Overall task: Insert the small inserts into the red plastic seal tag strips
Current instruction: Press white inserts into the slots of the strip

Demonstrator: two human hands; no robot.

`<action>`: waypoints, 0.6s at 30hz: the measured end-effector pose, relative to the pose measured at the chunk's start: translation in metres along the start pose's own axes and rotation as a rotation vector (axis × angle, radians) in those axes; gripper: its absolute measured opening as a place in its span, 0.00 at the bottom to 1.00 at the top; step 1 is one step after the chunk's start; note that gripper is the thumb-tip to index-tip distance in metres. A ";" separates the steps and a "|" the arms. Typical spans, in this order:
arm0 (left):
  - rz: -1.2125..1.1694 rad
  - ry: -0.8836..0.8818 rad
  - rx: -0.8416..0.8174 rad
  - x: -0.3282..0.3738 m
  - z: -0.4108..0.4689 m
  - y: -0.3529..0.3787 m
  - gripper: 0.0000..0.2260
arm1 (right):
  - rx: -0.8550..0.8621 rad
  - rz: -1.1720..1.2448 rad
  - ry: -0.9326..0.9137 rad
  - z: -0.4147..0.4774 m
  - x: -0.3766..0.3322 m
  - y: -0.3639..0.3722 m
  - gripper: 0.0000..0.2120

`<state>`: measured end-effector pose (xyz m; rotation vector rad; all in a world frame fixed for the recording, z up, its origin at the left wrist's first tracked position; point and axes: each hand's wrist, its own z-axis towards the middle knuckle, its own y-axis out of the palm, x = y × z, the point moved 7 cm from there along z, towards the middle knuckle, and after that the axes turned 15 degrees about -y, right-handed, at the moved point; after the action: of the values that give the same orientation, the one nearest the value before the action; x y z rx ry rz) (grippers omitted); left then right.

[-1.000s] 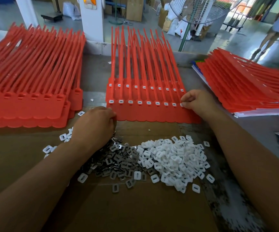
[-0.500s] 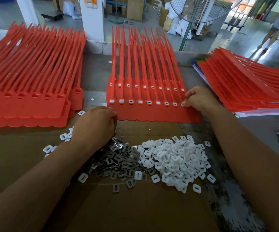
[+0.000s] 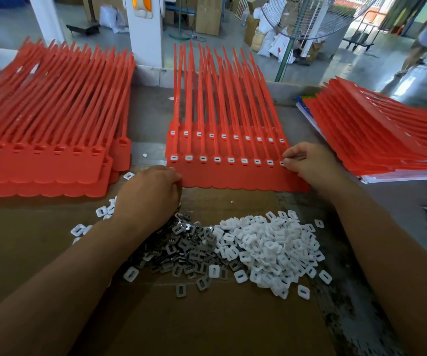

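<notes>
The red plastic seal tag strip point(image 3: 233, 176) is pinched at three o'clock by the right hand point(image 3: 307, 163), likely for seating; the left hand point(image 3: 148, 194) is curled, contents hidden.

Grey concrete floor point(image 3: 361, 70), white pillar point(image 3: 144, 34), cardboard boxes point(image 3: 208, 14), fan point(image 3: 317, 19)

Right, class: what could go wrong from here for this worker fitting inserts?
The grey metal inserts and white plastic inserts mingle where the piles meet, so the left hand may grab the wrong kind. The right hand works the end socket of the middle red plastic strip; an insert might seat crooked.
</notes>
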<state>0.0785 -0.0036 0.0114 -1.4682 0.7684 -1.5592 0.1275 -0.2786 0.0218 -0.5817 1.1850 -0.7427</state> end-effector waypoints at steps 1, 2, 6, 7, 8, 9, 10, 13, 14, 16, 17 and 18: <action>-0.001 -0.002 -0.001 0.000 0.000 0.000 0.12 | -0.006 0.012 -0.024 -0.005 -0.006 -0.003 0.04; -0.003 -0.004 -0.002 0.000 0.000 0.000 0.12 | -0.023 0.013 -0.048 -0.011 -0.012 -0.006 0.04; 0.009 -0.007 -0.009 -0.001 0.001 0.001 0.12 | -0.241 0.035 -0.089 -0.037 -0.031 -0.007 0.04; 0.010 -0.007 -0.008 -0.001 0.001 0.001 0.12 | -0.310 0.041 -0.085 -0.044 -0.034 -0.006 0.04; 0.009 -0.007 -0.007 -0.001 0.001 0.001 0.12 | -0.374 0.049 -0.083 -0.050 -0.037 -0.004 0.05; 0.008 -0.006 -0.007 -0.001 0.001 0.001 0.12 | -0.427 0.056 -0.088 -0.055 -0.039 -0.002 0.05; 0.008 -0.006 -0.007 -0.001 0.001 0.001 0.12 | -0.469 0.059 -0.100 -0.058 -0.041 0.000 0.06; 0.011 -0.006 -0.007 -0.001 0.001 0.002 0.12 | -0.546 0.053 -0.135 -0.064 -0.045 0.007 0.08; 0.011 -0.006 -0.005 -0.001 0.001 0.001 0.12 | -0.562 0.051 -0.139 -0.066 -0.045 0.009 0.09; 0.011 -0.004 -0.003 0.000 0.000 0.001 0.12 | -0.580 0.036 -0.144 -0.066 -0.044 0.012 0.11; 0.010 -0.003 -0.003 0.000 0.000 0.001 0.12 | -0.584 0.031 -0.145 -0.067 -0.044 0.013 0.12; 0.010 -0.001 -0.002 0.000 -0.001 0.001 0.12 | -0.586 0.032 -0.143 -0.067 -0.043 0.014 0.12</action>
<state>0.0780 -0.0041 0.0102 -1.4647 0.7750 -1.5506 0.0581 -0.2376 0.0185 -1.0785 1.2742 -0.3086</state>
